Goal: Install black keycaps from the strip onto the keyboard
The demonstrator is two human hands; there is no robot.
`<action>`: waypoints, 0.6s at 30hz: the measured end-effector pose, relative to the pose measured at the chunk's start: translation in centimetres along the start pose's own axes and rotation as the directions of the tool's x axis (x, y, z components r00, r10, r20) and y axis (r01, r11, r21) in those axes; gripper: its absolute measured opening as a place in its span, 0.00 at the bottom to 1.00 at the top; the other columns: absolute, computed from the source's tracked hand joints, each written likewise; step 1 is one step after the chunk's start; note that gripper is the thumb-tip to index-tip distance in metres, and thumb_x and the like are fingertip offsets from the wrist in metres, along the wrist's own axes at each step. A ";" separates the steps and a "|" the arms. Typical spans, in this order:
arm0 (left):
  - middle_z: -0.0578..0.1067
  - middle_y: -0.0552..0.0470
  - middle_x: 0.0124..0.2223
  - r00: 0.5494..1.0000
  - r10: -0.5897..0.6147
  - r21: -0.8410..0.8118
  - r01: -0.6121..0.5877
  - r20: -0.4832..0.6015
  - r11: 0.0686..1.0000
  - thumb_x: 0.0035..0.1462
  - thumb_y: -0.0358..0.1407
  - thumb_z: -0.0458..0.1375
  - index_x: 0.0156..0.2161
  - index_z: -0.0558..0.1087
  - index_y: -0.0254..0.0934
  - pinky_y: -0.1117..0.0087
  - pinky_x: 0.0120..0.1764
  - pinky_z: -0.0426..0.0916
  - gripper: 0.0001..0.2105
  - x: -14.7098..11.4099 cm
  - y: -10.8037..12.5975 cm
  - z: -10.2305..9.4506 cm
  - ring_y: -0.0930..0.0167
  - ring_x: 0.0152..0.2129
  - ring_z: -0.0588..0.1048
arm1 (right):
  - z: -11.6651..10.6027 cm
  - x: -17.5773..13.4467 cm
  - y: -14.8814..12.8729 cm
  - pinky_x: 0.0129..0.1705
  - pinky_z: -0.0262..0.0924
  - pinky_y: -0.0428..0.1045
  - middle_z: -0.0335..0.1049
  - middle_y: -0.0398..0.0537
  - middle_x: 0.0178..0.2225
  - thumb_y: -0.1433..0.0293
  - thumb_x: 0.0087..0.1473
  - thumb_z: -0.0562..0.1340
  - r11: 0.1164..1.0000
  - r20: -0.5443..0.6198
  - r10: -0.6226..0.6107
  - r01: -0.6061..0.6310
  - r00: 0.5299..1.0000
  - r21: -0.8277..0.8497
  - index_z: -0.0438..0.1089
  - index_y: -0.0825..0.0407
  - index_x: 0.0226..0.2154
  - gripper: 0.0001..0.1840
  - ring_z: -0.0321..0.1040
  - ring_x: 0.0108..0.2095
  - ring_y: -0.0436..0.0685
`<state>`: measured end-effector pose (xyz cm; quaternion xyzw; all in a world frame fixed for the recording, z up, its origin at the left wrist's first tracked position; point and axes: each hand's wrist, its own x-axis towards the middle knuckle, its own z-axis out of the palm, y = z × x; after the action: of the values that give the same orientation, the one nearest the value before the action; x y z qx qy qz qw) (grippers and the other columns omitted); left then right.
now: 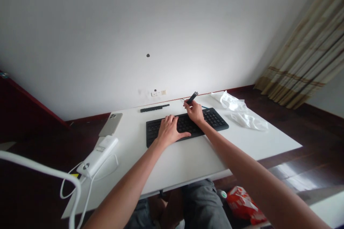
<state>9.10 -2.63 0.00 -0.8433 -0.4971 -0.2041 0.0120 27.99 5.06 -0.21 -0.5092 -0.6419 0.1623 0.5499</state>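
A black keyboard [215,118] lies across the middle of the white table. Resting on its left-centre keys is my left hand [170,130], palm down, fingers bent slightly and thumb stretched out to the right. My right hand [195,111] is closed around a short black stick-like tool [192,97] above the keyboard's back edge. The upper end of this tool points up and away; its lower end is hidden by my fingers, so I cannot tell its kind. Behind the keyboard lies a line of small black pieces [152,108] that look like keycaps.
On the left are a phone [110,124] and a white power strip [98,155] with cables. Crumpled white plastic wrapping [231,102] lies at the back right. A thick white curved tube [40,169] crosses the lower left. Beneath the table sits a red bag [243,204].
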 end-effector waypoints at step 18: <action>0.72 0.41 0.49 1.000 -0.005 -0.026 0.005 0.006 1.000 0.42 0.71 0.63 0.57 0.71 0.36 0.54 0.53 0.64 0.46 0.0 -0.2 0.3 0.54 0.49 0.69 | -0.4 -2.5 -1.5 0.43 0.71 0.53 0.81 0.50 0.33 0.58 0.61 0.64 0.991 0.286 0.076 -0.105 0.955 0.085 0.74 0.51 0.43 0.15 0.79 0.36 0.60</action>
<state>9.01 -2.44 -0.35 -0.8428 -0.4965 -0.2079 -0.0010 27.33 2.24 -0.29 -0.4818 -0.6808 0.2898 0.4694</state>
